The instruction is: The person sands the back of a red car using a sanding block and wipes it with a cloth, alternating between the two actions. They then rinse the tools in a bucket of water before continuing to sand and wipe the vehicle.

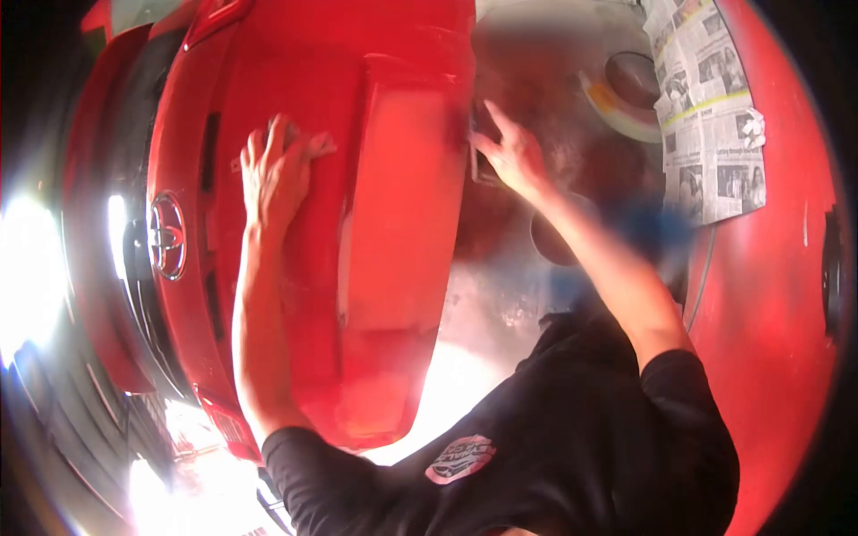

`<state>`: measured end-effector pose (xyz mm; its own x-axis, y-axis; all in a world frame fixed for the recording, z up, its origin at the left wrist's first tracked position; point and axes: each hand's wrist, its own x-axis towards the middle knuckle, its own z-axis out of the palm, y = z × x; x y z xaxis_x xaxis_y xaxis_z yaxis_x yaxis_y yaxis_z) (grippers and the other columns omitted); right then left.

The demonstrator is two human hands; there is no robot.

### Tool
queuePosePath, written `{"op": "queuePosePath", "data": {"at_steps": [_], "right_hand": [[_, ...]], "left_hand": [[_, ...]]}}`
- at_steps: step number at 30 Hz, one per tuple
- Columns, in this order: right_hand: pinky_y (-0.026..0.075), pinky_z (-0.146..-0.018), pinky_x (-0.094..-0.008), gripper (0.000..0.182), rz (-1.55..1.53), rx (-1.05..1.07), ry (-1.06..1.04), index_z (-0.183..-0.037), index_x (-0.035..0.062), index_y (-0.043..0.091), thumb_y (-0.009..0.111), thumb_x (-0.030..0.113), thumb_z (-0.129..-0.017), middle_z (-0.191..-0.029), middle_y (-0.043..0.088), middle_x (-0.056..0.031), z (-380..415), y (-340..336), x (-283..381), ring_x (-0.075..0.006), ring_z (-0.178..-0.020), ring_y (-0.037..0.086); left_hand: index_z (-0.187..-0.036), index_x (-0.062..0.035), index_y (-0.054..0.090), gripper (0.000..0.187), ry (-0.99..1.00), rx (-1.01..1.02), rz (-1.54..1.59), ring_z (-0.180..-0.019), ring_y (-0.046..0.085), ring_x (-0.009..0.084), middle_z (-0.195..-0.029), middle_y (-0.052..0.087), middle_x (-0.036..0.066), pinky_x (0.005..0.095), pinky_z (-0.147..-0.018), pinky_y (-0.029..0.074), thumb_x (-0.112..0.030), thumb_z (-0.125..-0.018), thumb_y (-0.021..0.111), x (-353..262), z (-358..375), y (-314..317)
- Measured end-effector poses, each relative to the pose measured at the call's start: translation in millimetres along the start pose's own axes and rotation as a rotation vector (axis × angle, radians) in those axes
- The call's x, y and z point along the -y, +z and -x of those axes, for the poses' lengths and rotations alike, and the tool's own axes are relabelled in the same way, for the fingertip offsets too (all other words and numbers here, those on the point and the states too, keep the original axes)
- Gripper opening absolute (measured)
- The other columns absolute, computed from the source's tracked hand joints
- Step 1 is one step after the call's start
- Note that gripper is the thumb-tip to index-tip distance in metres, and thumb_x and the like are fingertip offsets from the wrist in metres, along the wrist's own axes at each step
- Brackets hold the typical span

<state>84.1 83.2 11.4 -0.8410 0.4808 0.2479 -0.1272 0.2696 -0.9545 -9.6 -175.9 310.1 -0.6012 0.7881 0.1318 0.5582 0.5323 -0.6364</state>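
Observation:
My left hand [275, 174] lies over the red car body panel [308, 241], fingers bent around a narrow reddish-brown strip [322, 145] whose ends stick out on both sides. What the strip is made of I cannot tell. Just beyond the panel's right edge is my right hand [514, 159], index finger stretched out and thumb apart. Its fingertips come close to a small light-edged frame [483, 174] by that edge. A paler, matte red rectangle [402, 214] lies on the panel between my two hands.
An oval chrome emblem [168, 236] marks the car's left part. To the right, newspaper sheets [710, 116] cover part of another red panel [760, 375]. Round containers [633, 80] stand on the stained floor [483, 299]. Strong glare comes from the left and below.

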Motion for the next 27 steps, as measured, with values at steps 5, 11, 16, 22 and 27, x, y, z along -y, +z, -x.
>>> {"op": "queuePosePath", "data": {"at_steps": [5,11,16,22,27], "right_hand": [[0.058,-0.083,-0.0526,0.066,0.115,-0.004,-0.041,-0.157,0.0095,0.059,0.074,0.039,-0.101,-0.107,0.076,-0.0280,-62,39,35,-0.0433,-0.101,0.075],[0.060,-0.092,-0.0531,0.060,0.191,-0.056,-0.049,-0.155,0.0126,0.063,0.071,0.036,-0.100,-0.117,0.071,-0.0311,53,68,47,-0.0450,-0.107,0.074],[0.060,-0.091,-0.0563,0.039,0.273,-0.171,0.023,-0.125,0.0093,0.074,0.065,0.037,-0.098,-0.111,0.078,-0.0230,-103,99,36,-0.0460,-0.104,0.075],[0.059,-0.098,-0.0535,0.063,0.261,-0.135,-0.176,-0.158,0.0146,0.060,0.069,0.038,-0.100,-0.129,0.067,-0.0372,38,81,28,-0.0496,-0.115,0.072],[0.060,-0.093,-0.0516,0.052,0.415,-0.083,0.094,-0.144,0.0143,0.071,0.063,0.041,-0.101,-0.118,0.078,-0.0223,-83,76,71,-0.0421,-0.112,0.076]], "left_hand": [[-0.130,-0.0099,0.077,0.028,-0.139,-0.108,0.360,-0.134,0.063,0.0404,-0.158,0.056,0.017,0.0622,-0.116,0.047,-0.012,-0.103,0.072,18,107,9],[-0.130,-0.0090,0.077,0.034,-0.102,-0.270,0.277,-0.141,0.055,0.0437,-0.157,0.057,0.015,0.0570,-0.115,0.048,-0.005,-0.096,0.074,12,123,15],[-0.128,-0.0066,0.078,0.033,-0.058,-0.196,0.417,-0.141,0.055,0.0427,-0.157,0.057,0.016,0.0537,-0.114,0.050,-0.006,-0.095,0.075,22,127,15],[-0.127,-0.0112,0.078,0.040,-0.071,-0.173,0.532,-0.135,0.058,0.0419,-0.154,0.059,0.014,0.0537,-0.109,0.053,0.000,-0.089,0.075,33,137,10],[-0.131,-0.0060,0.077,0.046,-0.076,-0.164,0.558,-0.138,0.063,0.0362,-0.160,0.055,0.014,0.0454,-0.107,0.061,0.009,-0.088,0.075,48,138,8]]}}
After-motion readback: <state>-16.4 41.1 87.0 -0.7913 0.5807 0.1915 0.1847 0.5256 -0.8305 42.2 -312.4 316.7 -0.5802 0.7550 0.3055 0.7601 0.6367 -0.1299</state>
